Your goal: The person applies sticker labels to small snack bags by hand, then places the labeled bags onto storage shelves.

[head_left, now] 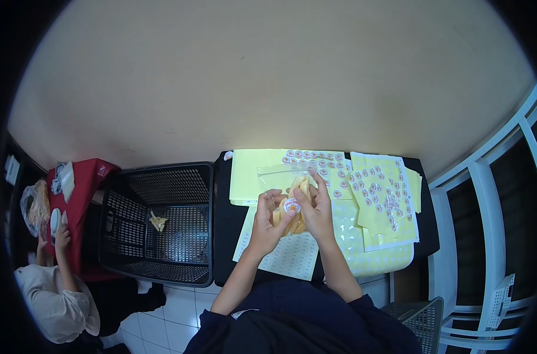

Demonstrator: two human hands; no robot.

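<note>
A clear plastic bag (298, 183) with pale yellow pieces inside is held up over the table, a round white label (292, 205) on its front. My left hand (270, 223) grips the bag's left side, its thumb near the label. On the right side, my right hand (316, 211) has its fingers closed round the bag, thumb across the front. Behind and below the hands lie yellow sticker sheets (251, 171) with round labels and a sheet of small printed marks (295, 256).
Left of the black table sits a black crate (183, 236) holding a small yellowish packet (158, 222). A seated co-worker (56, 301) is at a red-covered table (85, 200), far left. Another crate (425, 321) stands at lower right, near white window bars (487, 194).
</note>
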